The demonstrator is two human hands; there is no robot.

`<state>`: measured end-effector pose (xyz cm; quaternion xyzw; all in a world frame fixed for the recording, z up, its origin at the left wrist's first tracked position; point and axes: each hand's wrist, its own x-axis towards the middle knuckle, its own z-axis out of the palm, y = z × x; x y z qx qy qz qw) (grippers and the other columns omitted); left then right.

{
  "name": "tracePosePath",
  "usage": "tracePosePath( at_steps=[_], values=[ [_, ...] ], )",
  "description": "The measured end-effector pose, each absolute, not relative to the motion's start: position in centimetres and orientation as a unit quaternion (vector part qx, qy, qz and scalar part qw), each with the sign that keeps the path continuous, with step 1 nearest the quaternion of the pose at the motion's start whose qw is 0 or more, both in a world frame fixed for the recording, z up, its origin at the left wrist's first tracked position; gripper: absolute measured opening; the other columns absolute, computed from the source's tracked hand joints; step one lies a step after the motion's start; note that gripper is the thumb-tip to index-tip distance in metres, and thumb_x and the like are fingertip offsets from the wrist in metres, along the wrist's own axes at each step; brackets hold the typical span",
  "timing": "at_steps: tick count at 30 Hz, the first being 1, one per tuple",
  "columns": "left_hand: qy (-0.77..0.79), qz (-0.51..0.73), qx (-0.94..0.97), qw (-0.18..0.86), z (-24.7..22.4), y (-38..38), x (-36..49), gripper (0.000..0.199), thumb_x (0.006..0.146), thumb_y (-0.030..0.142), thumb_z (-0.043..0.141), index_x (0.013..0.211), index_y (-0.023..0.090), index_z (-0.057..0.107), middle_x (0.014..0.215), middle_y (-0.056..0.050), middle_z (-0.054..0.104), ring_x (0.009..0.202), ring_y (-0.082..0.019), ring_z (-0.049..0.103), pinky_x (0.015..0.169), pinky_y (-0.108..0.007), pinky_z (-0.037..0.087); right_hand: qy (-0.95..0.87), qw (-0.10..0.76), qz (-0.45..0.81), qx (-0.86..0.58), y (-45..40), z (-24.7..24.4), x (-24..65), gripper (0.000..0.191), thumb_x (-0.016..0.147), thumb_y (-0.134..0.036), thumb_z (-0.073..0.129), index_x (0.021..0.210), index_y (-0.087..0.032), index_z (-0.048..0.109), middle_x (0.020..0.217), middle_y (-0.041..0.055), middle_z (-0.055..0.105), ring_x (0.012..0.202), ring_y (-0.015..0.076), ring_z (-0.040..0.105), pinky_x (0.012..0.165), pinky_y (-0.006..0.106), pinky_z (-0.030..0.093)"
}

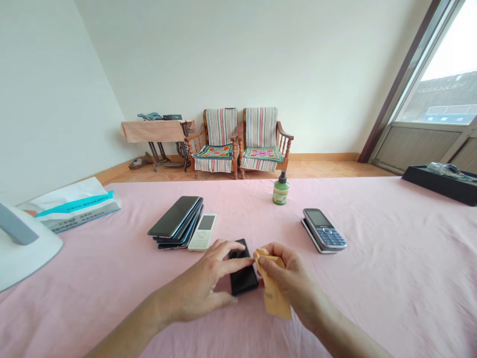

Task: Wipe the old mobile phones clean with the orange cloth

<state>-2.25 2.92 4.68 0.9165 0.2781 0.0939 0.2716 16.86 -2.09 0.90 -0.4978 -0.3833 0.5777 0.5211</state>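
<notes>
A black phone (244, 281) lies face up on the pink cloth in front of me. My left hand (204, 278) rests over its left side with the fingers stretched out and apart, the index finger reaching across the screen. The thumb is by the phone's lower left edge. At the phone's right edge, my right hand (286, 271) pinches a folded yellow-orange cloth (276, 298), whose loose end hangs down. The tips of the left fingers come close to this cloth; whether they touch it I cannot tell.
To the left stand a stack of dark smartphones (175, 219) and a white keypad phone (202, 232). A green spray bottle (280, 191) is further back. On the right, a blue keypad phone (325, 229) lies on another phone. A tissue pack (80, 206) and a black box (439, 184) flank the table.
</notes>
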Motion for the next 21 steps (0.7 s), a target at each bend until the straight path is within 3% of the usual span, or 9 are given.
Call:
tracePosePath(
  at_steps=[3, 7, 11, 14, 19, 21],
  values=[
    [0.274, 0.102, 0.910, 0.294, 5.2, 2.7, -1.7, 0.078, 0.068, 0.003, 0.070, 0.133, 0.038, 0.045, 0.123, -0.002, 0.046, 0.119, -0.022, 0.044, 0.106, -0.039, 0.034, -0.371, 0.534, 0.579, -0.493, -2.0, 1.2, 17.1, 0.032, 0.072, -0.046, 0.067, 0.077, -0.018, 0.054, 0.059, -0.0038, 0.057, 0.051, 0.0090, 0.052, 0.052, 0.021, 0.042],
    [0.257, 0.112, 0.916, 0.286, 5.4, 2.9, -1.2, 0.076, 0.065, -0.007, 0.057, 0.129, 0.034, 0.050, 0.123, -0.002, 0.045, 0.120, -0.020, 0.044, 0.106, -0.035, 0.033, -0.365, 0.542, 0.567, -0.502, -2.1, 1.7, 17.1, 0.035, 0.068, -0.047, 0.070, 0.075, -0.016, 0.055, 0.059, -0.0039, 0.056, 0.050, 0.0086, 0.052, 0.053, 0.022, 0.044],
    [0.221, 0.116, 0.928, 0.275, 5.8, 3.4, -0.6, 0.058, 0.068, -0.002, 0.059, 0.118, 0.027, 0.056, 0.130, -0.003, 0.047, 0.122, -0.023, 0.042, 0.107, -0.037, 0.031, -0.365, 0.547, 0.572, -0.491, -2.1, 1.8, 17.1, 0.036, 0.068, -0.047, 0.070, 0.075, -0.016, 0.054, 0.062, -0.0025, 0.057, 0.053, 0.0091, 0.052, 0.053, 0.022, 0.044],
    [0.197, 0.117, 0.931, 0.284, 6.0, 3.8, -0.3, 0.050, 0.068, 0.001, 0.063, 0.111, 0.025, 0.057, 0.121, -0.002, 0.057, 0.111, -0.022, 0.050, 0.101, -0.037, 0.035, -0.389, 0.537, 0.563, -0.493, -2.2, 1.8, 17.2, 0.030, 0.075, -0.044, 0.065, 0.077, -0.016, 0.054, 0.060, -0.0025, 0.056, 0.052, 0.0091, 0.051, 0.050, 0.020, 0.040],
    [0.255, 0.159, 0.906, 0.299, 5.5, 4.4, -0.9, 0.049, 0.068, 0.022, 0.078, 0.112, 0.026, 0.057, 0.103, -0.001, 0.062, 0.090, -0.020, 0.055, 0.077, -0.029, 0.044, -0.538, 0.568, 0.344, -0.520, -2.8, 2.0, 17.0, 0.006, 0.083, -0.022, 0.054, 0.081, -0.018, 0.057, 0.072, 0.0010, 0.057, 0.063, 0.0125, 0.055, 0.054, 0.021, 0.042],
    [0.270, 0.175, 0.897, 0.304, 5.2, 4.5, -1.1, 0.049, 0.067, 0.031, 0.081, 0.110, 0.026, 0.058, 0.100, 0.000, 0.061, 0.084, -0.017, 0.055, 0.070, -0.026, 0.043, -0.608, 0.569, 0.250, -0.494, -3.0, 1.9, 16.9, 0.012, 0.081, -0.011, 0.050, 0.083, -0.020, 0.058, 0.080, 0.0024, 0.058, 0.072, 0.0140, 0.057, 0.061, 0.023, 0.045]
  ],
)
